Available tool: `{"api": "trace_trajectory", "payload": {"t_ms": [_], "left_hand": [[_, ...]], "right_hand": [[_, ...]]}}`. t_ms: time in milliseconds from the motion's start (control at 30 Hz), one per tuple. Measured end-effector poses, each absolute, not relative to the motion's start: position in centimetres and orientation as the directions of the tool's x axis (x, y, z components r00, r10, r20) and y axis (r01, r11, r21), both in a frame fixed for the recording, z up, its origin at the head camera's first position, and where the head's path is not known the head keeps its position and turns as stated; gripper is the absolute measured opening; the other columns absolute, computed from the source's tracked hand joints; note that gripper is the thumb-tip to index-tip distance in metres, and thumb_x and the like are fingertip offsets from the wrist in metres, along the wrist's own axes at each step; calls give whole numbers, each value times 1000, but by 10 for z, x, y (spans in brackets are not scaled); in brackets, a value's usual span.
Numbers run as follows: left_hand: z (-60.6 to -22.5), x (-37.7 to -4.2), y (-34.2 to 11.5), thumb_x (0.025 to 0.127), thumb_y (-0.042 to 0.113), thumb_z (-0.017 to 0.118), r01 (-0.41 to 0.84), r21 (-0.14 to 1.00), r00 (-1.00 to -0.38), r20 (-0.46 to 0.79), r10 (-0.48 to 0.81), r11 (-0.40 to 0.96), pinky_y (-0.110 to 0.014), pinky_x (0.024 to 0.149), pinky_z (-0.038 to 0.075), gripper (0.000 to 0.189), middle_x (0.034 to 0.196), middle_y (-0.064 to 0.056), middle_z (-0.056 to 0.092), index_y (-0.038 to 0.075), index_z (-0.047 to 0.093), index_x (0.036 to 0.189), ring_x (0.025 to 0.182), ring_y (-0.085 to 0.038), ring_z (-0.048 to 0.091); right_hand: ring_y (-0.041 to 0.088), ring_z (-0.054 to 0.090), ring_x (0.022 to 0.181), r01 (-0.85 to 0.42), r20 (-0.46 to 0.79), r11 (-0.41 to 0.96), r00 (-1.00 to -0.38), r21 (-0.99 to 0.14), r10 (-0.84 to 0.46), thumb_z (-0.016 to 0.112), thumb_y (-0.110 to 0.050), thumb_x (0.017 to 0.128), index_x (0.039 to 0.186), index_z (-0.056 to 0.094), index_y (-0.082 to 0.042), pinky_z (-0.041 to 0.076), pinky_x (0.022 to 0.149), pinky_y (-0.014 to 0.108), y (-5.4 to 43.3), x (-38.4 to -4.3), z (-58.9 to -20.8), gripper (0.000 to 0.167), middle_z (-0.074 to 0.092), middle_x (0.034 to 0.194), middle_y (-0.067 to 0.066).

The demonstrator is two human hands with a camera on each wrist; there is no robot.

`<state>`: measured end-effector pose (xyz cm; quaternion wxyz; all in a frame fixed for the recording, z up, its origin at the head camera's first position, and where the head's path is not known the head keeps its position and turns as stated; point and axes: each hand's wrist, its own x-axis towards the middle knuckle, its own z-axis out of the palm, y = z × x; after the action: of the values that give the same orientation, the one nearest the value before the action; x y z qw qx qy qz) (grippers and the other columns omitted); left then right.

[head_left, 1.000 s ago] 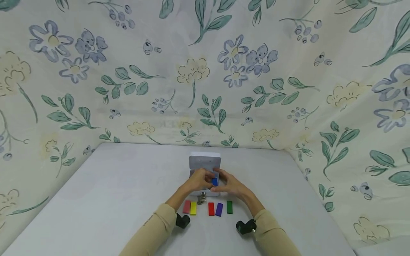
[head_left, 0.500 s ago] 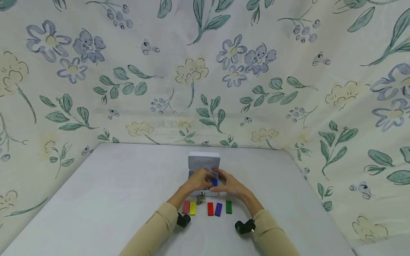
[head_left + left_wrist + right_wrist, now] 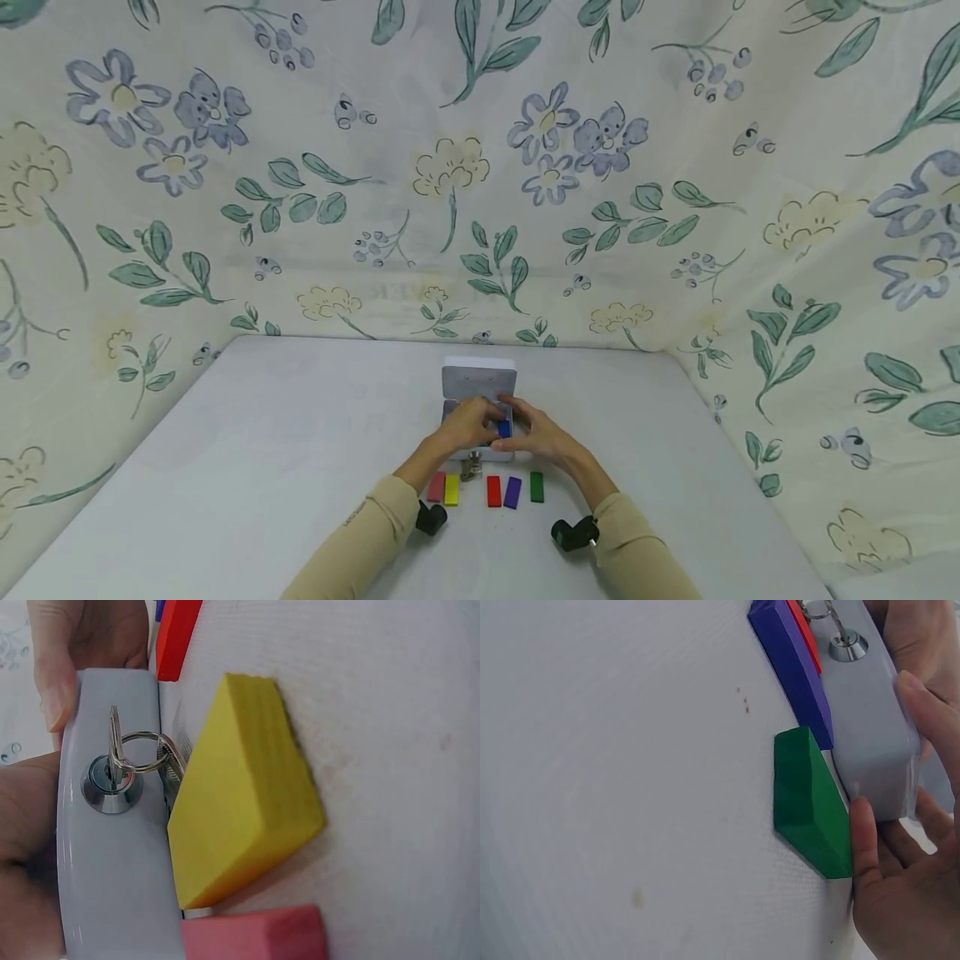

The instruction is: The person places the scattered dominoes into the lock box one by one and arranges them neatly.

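A small light-grey cash box (image 3: pixel 461 455) stands with its lid (image 3: pixel 478 382) raised. A key (image 3: pixel 114 746) sits in its front lock, with more keys hanging from a ring. My left hand (image 3: pixel 468 423) reaches down into the box, thumb and fingertips about a blue block (image 3: pixel 504 428); they appear to pinch it, though the hand partly hides this. My right hand (image 3: pixel 542 433) grips the box's right side, its thumb on the front rim in the right wrist view. What else lies inside the box is hidden.
In front of the box lie a pink block (image 3: pixel 437 486), a yellow block (image 3: pixel 452 490), a red block (image 3: pixel 494 491), a purple block (image 3: pixel 512 492) and a green block (image 3: pixel 537 487). They rest on a white table (image 3: pixel 300 433). Floral cloth (image 3: pixel 450 208) hangs behind.
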<state>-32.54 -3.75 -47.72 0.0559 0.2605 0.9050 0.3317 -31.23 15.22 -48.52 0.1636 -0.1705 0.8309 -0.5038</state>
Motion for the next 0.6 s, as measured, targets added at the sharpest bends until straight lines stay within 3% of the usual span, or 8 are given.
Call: {"api": "trace_trajectory", "payload": {"t_ms": [267,600], "left_hand": [[-477,-324,-37,83,6,75,453,612,-854,91,511,648,-43,93,54,35,119,-15,70,0,69,118,100,-28,65],[-477,-323,-39,84,7,74,514,532,-827,99,553,673,-38,90,53,39,122,-14,68,1,67,122,99,-22,61]], "right_hand": [[38,19,151,-118,-100,437,-890,-892,-445,81,-37,80,154,30,-22,23,119,56,152,-313,-485,91,23,163,12],[38,19,151,-108,-110,447,-895,-888,-433,81,-39,78,155,29,-21,21,119,57,151,-311,-483,94,23,163,13]]}}
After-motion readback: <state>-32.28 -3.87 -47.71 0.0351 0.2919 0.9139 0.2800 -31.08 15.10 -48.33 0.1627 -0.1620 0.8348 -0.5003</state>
